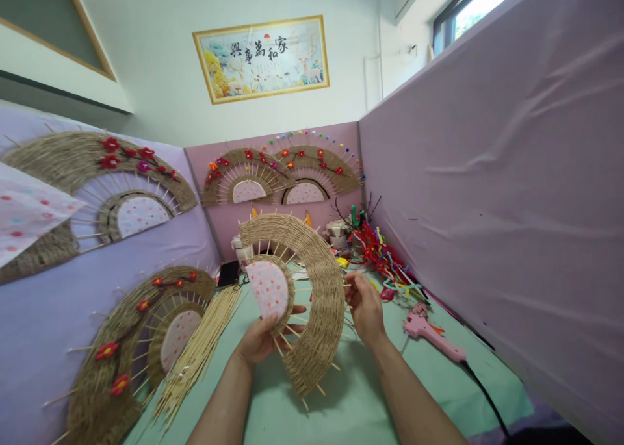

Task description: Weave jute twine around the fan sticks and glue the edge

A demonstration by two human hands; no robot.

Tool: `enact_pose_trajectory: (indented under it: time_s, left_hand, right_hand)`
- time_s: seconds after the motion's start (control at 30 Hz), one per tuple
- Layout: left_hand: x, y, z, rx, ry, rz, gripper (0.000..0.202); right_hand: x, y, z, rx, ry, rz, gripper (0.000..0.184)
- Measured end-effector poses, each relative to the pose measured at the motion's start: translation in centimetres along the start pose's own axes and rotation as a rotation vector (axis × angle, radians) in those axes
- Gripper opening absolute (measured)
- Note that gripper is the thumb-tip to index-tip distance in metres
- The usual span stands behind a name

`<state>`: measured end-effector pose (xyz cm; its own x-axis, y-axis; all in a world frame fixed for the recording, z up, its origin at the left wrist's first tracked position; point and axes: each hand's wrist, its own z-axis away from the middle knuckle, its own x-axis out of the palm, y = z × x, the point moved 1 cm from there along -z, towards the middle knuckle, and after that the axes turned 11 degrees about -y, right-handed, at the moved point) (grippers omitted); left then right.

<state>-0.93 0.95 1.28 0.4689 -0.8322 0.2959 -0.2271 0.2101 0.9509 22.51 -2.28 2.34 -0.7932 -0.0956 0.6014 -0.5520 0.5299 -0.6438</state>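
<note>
Forearms (227,396) flank a fan (324,282), steep lengthwise, bulging right.

The twine-wrapped fan (324,282) partly hides the fingers of the left hand (257,343). The bottom edge cuts off 2 forearms (225,396); the left edge crops a dotted cloth (34,217), the top edge a window (480,16). Small lettering (270,69) on the wall poster (224,78) is too tiny to read.

You hold up a semicircular fan of tan woven cord (324,295) on thin pale sticks (303,290), tilted, its arched edge toward your right, stick tips jutting past it; a pale, red-dotted half-disc (268,289) covers its center.
</note>
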Motion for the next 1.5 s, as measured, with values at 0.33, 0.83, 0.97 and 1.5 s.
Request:
enact_pose_trajectory:
  time_s: [0.33,0.83,0.97,1.5]
  left_hand:
    - [-0.1,-0.2,0.0,0.000,-0.016,0.026,0.049]
    - [-0.4,-0.2,-0.3,0.072,0.088,0.047,0.044]
    - [-0.1,0.0,-0.5,0.114,0.127,0.073,0.043]
    - [-0.2,0.1,-0.7,0.137,0.217,0.135,0.041]
  right_hand:
    - [-0.1,-0.2,0.2,0.028,0.002,0.008,0.016]
    - [0.0,-0.1,0.3,0.024,0.019,0.188,0.023]
    - [-0.1,0.0,0.4,-0.045,0.051,0.535,0.023]
    - [0.4,-0.1,1.1,-0.411,-0.104,1.070,0.023]
